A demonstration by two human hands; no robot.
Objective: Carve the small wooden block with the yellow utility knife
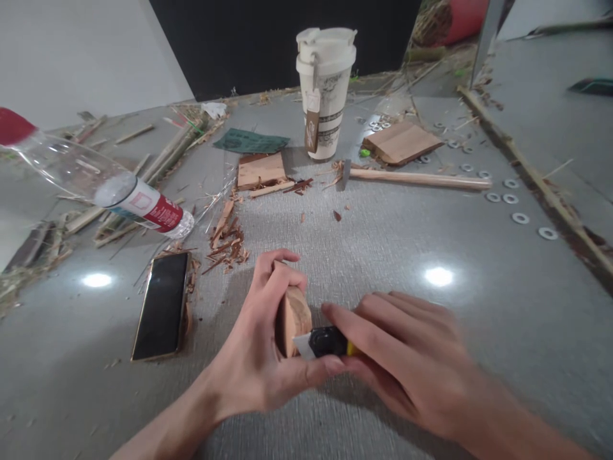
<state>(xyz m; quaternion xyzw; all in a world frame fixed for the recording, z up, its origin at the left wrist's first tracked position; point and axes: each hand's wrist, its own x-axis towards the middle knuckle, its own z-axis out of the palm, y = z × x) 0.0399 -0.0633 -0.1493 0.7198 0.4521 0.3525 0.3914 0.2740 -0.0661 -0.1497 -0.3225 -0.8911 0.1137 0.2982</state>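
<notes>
My left hand (261, 348) is closed around a small wood block (295, 313), its fingers curled over the far end and the thumb stretched along the near side. In my right hand (402, 358) is a utility knife (329, 340) with a black and yellow handle. Its short blade lies against the near end of the block's pale edge, close to my left thumb. The fingers of my right hand hide most of the handle. Brown wood shavings (227, 246) lie beyond my left hand.
Left stand a phone (161, 306) and a tilted plastic bottle (134, 198). Farther back are a wood piece (261, 171), sandpaper (251, 140), a lidded paper cup (328, 96), a hammer (416, 179) and another wood block (402, 142). Several washers (520, 218) lie right, along a wooden strip (536, 182).
</notes>
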